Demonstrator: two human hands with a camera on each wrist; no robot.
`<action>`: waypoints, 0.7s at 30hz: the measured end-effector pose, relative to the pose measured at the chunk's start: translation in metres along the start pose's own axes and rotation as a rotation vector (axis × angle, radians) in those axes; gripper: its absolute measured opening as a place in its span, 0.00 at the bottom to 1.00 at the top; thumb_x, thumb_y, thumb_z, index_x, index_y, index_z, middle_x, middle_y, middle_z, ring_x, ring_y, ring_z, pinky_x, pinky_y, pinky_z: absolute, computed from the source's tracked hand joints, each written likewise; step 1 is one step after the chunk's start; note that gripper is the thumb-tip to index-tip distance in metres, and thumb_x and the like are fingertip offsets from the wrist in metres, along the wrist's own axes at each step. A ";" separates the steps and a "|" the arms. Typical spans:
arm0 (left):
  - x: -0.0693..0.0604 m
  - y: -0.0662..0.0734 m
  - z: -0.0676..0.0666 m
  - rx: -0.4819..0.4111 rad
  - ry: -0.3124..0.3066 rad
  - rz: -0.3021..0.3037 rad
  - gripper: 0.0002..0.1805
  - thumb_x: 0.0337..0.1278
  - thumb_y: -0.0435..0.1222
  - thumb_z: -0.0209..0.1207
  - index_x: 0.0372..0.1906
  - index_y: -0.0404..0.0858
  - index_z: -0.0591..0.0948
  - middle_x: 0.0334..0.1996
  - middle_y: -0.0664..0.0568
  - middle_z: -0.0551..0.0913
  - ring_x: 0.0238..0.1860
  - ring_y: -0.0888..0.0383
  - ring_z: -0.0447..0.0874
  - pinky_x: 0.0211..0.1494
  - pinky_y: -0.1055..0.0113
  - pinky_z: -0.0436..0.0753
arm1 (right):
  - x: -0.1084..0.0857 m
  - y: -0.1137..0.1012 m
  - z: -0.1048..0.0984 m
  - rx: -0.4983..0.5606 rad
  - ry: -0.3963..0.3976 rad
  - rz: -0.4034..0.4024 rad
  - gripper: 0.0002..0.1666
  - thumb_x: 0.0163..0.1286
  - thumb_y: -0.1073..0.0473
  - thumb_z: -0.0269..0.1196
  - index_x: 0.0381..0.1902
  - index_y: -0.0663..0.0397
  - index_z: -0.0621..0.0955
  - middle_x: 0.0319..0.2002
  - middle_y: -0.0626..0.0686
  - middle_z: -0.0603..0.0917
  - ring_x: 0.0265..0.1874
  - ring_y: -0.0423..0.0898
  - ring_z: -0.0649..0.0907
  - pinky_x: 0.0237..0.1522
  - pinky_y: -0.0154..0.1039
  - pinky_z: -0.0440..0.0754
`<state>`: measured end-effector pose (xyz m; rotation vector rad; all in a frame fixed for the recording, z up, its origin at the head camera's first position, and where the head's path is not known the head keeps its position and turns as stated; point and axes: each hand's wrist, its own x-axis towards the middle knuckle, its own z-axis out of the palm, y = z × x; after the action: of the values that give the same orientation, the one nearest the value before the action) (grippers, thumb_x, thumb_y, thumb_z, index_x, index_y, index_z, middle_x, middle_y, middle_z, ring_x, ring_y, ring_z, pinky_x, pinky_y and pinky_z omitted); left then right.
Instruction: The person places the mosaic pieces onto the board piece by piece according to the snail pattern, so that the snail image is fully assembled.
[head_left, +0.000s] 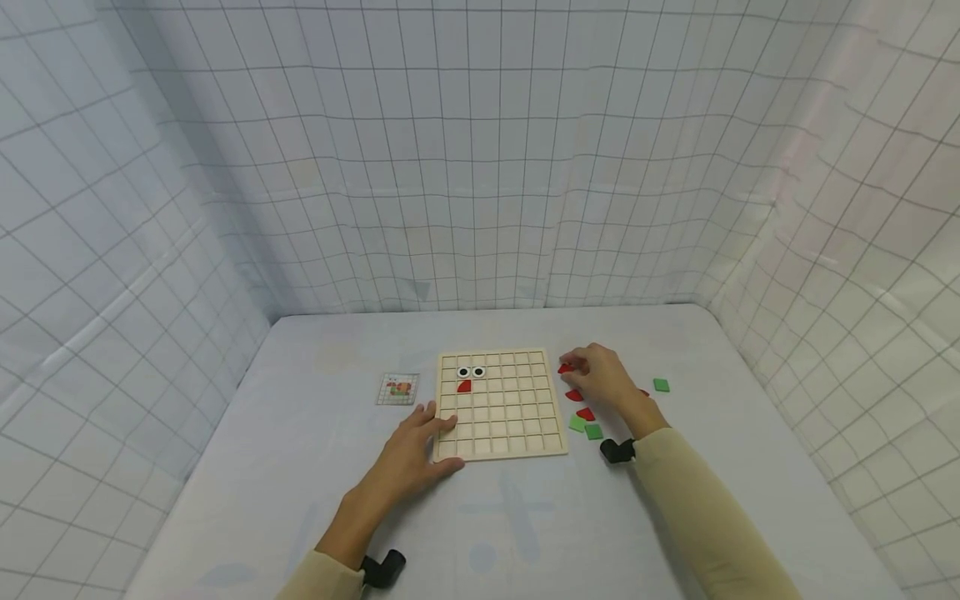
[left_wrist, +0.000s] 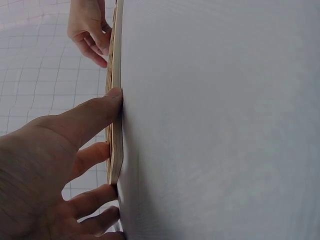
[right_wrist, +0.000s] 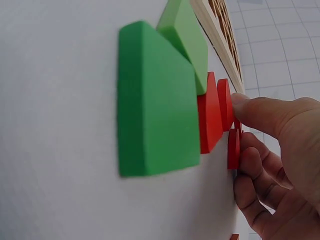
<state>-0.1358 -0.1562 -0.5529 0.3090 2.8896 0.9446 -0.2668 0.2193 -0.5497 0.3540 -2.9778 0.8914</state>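
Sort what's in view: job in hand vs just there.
Likely the job:
gridded board
eye tiles
picture card
red piece in right fingers
other red pieces
green tiles

Likely just there:
gridded curtain
white tabletop
black wrist devices

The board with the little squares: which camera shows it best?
The head view shows the board from above, its grid plain, with only a bit behind the left hand. The left wrist view shows mostly its thin edge, and the right wrist view only a slanting strip near the top.

grid-lined white sheeting (head_left: 487, 167), three sides | white tabletop (head_left: 555, 517) | soft light
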 end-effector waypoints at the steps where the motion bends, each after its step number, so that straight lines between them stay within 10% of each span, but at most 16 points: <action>1: 0.000 0.000 0.000 -0.002 0.000 -0.001 0.42 0.63 0.46 0.86 0.80 0.39 0.85 0.91 0.33 0.68 0.93 0.29 0.63 0.91 0.29 0.71 | 0.000 0.000 0.001 -0.003 0.000 0.001 0.21 0.80 0.59 0.77 0.68 0.55 0.92 0.53 0.57 0.92 0.48 0.52 0.83 0.55 0.47 0.87; 21: 0.000 0.001 -0.001 0.003 -0.004 -0.022 0.42 0.63 0.45 0.86 0.80 0.40 0.85 0.91 0.34 0.69 0.94 0.31 0.62 0.92 0.29 0.70 | 0.001 0.001 0.004 0.017 -0.002 -0.004 0.14 0.81 0.59 0.78 0.60 0.54 0.94 0.50 0.56 0.92 0.49 0.52 0.85 0.59 0.52 0.90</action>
<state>-0.1360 -0.1558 -0.5514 0.2779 2.8851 0.9345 -0.2674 0.2183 -0.5538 0.3616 -2.9720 0.9168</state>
